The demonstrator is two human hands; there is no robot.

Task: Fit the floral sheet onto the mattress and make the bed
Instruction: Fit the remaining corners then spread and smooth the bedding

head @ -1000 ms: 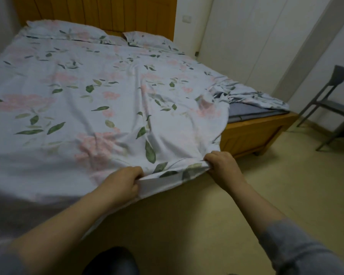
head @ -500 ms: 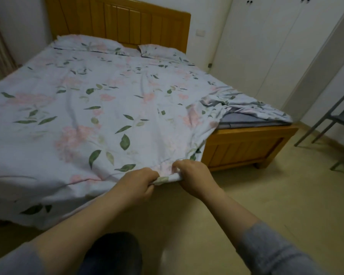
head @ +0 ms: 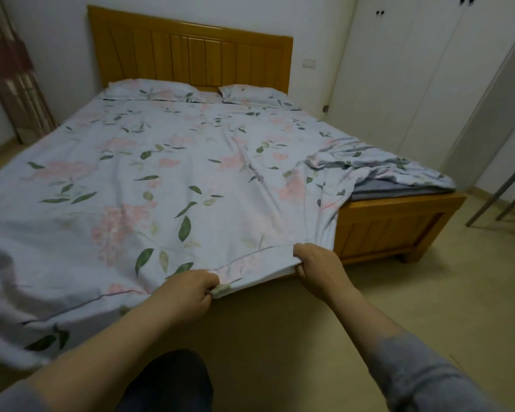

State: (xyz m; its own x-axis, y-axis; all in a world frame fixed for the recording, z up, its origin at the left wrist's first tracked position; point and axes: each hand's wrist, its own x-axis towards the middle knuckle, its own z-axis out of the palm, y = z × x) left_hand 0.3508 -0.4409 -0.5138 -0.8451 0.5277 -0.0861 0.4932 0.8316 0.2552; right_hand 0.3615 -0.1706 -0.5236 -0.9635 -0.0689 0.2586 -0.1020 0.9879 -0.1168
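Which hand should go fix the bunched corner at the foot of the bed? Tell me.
The right hand. It grips the floral sheet hem on the side nearest the bunched corner, where the grey mattress shows bare. The left hand holds the hem farther away and would have to cross over.

Floral sheet [head: 149,185] over mattress [head: 399,188]; 2 pillows [head: 152,90] behind, against headboard [head: 190,58]; chair [head: 506,191] right.

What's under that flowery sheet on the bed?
At the far right corner, where the floral sheet is bunched back, a grey-blue layer shows above the wooden bed frame. Everywhere else the sheet hides what lies beneath.
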